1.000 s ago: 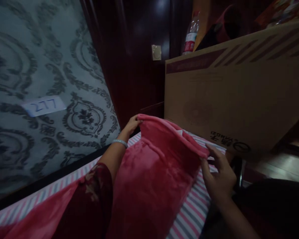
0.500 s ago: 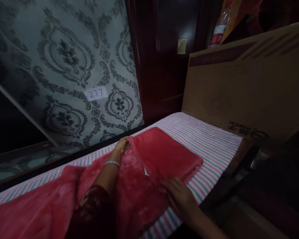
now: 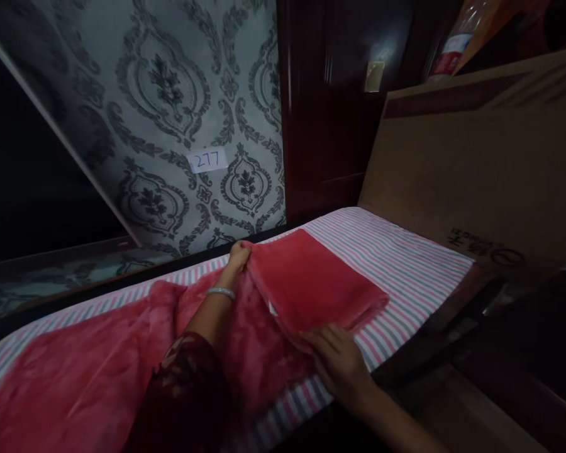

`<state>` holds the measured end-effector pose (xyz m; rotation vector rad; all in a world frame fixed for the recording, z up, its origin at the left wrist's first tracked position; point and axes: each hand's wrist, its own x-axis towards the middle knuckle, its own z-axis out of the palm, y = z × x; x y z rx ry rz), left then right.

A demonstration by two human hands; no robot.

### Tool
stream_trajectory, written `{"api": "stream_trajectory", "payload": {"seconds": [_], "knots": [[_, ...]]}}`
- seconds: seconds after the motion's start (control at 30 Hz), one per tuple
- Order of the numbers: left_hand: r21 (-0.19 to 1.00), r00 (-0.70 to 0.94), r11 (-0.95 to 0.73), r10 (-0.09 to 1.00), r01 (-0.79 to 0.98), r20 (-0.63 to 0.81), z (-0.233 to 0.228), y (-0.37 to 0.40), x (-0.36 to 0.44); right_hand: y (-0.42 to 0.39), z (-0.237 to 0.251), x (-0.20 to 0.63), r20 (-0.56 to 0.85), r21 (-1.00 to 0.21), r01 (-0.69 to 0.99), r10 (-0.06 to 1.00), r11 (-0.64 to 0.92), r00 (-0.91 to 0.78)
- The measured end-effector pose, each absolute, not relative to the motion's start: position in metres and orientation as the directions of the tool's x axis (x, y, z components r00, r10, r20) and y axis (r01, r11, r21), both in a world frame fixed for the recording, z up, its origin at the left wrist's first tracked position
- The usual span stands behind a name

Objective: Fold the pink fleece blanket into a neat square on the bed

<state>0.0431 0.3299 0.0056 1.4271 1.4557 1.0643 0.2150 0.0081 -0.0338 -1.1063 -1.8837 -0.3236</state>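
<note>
A red plush blanket (image 3: pixel 311 277) lies on a striped cloth, its right end folded over into a flat rectangle and the rest spread loosely to the left. My left hand (image 3: pixel 239 257), with a bracelet on the wrist, pinches the far left corner of the folded part. At the near corner of that same fold, my right hand (image 3: pixel 337 358) grips the edge, fingers on top and the thumb side hidden beneath. A small white tag (image 3: pixel 272 308) peeks out under the fold's left edge.
The striped cloth (image 3: pixel 405 251) covers a long narrow surface along a patterned wall (image 3: pixel 170 94). A large cardboard box (image 3: pixel 466 163) stands at the right end, a bottle (image 3: pixel 453 53) behind it. A dark screen (image 3: pixel 38 163) is at left, a dark red door (image 3: pixel 330 126) behind.
The view has shifted left, so the wall and box appear further right. My left hand has closed on the fold's far corner; my right hand stays at the near corner.
</note>
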Motion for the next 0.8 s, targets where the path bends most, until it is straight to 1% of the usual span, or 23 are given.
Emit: {"api": "stream_trajectory", "payload": {"seconds": [0.13,0.27,0.37,0.43,0.47,0.5,0.53,0.6,0.63,0.67,0.73,0.8], "knots": [[0.906,-0.025,0.059,0.998,0.419,-0.053,-0.006,0.318,0.029,0.010,-0.049,0.208,0.761,-0.235,0.783,0.610,0.576,-0.221],[0.871,-0.039,0.072,0.997,0.487,-0.060,-0.008,0.316,0.032,0.010,-0.050,0.208,0.765,-0.237,0.784,0.608,0.573,-0.213],[0.841,-0.069,0.066,0.997,0.537,-0.033,-0.003,0.316,0.033,0.008,-0.047,0.209,0.760,-0.225,0.780,0.606,0.584,-0.235],[0.815,-0.076,0.025,0.997,0.580,0.024,0.003,0.317,0.034,0.007,-0.044,0.216,0.741,-0.230,0.767,0.619,0.599,-0.261],[0.799,-0.065,-0.012,0.996,0.601,0.064,0.006,0.318,0.035,0.008,-0.043,0.224,0.741,-0.250,0.767,0.627,0.591,-0.242],[0.782,-0.043,-0.056,0.994,0.620,0.105,0.010,0.319,0.037,0.010,-0.041,0.234,0.753,-0.286,0.773,0.632,0.566,-0.184],[0.765,-0.009,-0.103,0.990,0.636,0.141,0.015,0.321,0.040,0.014,-0.040,0.248,0.771,-0.335,0.786,0.631,0.520,-0.089],[0.735,0.079,-0.185,0.981,0.652,0.178,0.022,0.326,0.052,0.022,-0.040,0.282,0.780,-0.459,0.803,0.606,0.379,0.160],[0.725,0.124,-0.215,0.976,0.654,0.178,0.025,0.329,0.059,0.027,-0.042,0.300,0.758,-0.526,0.796,0.590,0.299,0.280],[0.719,0.167,-0.237,0.971,0.654,0.169,0.026,0.333,0.069,0.032,-0.045,0.318,0.714,-0.595,0.773,0.586,0.220,0.383],[0.716,0.237,-0.261,0.962,0.648,0.136,0.028,0.341,0.088,0.042,-0.053,0.348,0.569,-0.728,0.680,0.627,0.083,0.532],[0.724,0.288,-0.266,0.953,0.636,0.097,0.028,0.351,0.109,0.049,-0.062,0.366,0.383,-0.826,0.563,0.700,-0.033,0.603]]}}
